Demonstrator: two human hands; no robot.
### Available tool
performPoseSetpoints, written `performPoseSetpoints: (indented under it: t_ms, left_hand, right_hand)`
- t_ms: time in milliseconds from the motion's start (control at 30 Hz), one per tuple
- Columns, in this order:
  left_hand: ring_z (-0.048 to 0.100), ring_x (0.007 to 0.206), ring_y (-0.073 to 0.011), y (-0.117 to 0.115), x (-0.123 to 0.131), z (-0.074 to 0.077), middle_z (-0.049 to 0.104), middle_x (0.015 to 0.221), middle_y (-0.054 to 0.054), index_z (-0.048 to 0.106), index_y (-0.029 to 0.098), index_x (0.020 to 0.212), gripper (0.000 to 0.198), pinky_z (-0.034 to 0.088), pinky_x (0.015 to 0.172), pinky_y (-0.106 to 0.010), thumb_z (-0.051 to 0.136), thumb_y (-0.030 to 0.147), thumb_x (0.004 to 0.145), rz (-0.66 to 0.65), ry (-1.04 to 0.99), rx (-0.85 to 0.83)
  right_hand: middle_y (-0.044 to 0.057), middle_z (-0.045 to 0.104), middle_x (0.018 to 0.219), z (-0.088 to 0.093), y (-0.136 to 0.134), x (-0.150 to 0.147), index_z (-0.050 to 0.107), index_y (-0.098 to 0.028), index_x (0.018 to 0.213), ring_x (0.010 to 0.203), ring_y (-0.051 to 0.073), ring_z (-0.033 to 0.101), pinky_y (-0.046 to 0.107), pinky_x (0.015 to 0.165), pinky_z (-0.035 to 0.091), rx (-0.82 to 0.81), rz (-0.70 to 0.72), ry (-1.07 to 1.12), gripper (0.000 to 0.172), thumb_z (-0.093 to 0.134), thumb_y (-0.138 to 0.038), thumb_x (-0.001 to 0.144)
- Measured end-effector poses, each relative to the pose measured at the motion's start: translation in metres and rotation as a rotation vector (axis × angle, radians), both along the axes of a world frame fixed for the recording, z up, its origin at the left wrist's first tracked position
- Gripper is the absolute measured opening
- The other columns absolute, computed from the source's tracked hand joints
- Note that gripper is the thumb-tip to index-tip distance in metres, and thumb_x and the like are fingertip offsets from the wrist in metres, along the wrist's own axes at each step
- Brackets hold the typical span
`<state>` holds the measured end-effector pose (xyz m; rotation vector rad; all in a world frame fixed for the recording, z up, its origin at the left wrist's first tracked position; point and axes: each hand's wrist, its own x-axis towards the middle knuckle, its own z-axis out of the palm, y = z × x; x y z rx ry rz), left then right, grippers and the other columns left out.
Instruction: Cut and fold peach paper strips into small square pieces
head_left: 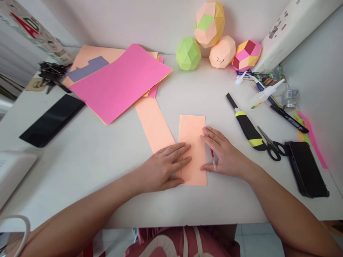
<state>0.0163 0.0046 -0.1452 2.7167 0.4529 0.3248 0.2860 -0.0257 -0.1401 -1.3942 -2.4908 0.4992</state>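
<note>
A peach paper strip [193,132], seemingly folded, lies upright before me on the white desk. My left hand [167,166] rests flat on its left part, fingers stretched out and slightly apart. At the strip's right edge is my right hand [222,151], its fingertips and thumb touching the paper. A thin red pen refill [212,154] with a clear end is tucked between the fingers of that hand, passing beneath the index finger. Another peach strip [154,121] lies aslant to the left, its near end by my left hand.
Pink sheets [120,84] and a dark phone [52,119] lie left. Faceted paper balls, including a green one [188,53], stand at the back. On the right are a utility knife [246,126], scissors [273,146], a marker [289,118] and a black case-like object [307,169].
</note>
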Motion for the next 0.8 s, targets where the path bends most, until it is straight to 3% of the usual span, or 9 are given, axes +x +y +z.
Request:
performPoseSetpoints:
  t_ms: [800]
  left_hand:
    - [0.028, 0.14, -0.0354, 0.0007, -0.0007, 0.001, 0.033, 0.15, -0.023, 0.043, 0.012, 0.138, 0.054, 0.041, 0.105, -0.053, 0.053, 0.038, 0.093, -0.018, 0.005, -0.032]
  right_hand:
    - [0.021, 0.026, 0.154, 0.0009, -0.001, -0.0008, 0.033, -0.013, 0.143, 0.145, 0.031, 0.015, 0.054, 0.116, 0.026, -0.027, -0.005, -0.001, 0.089, 0.075, -0.05, 0.074]
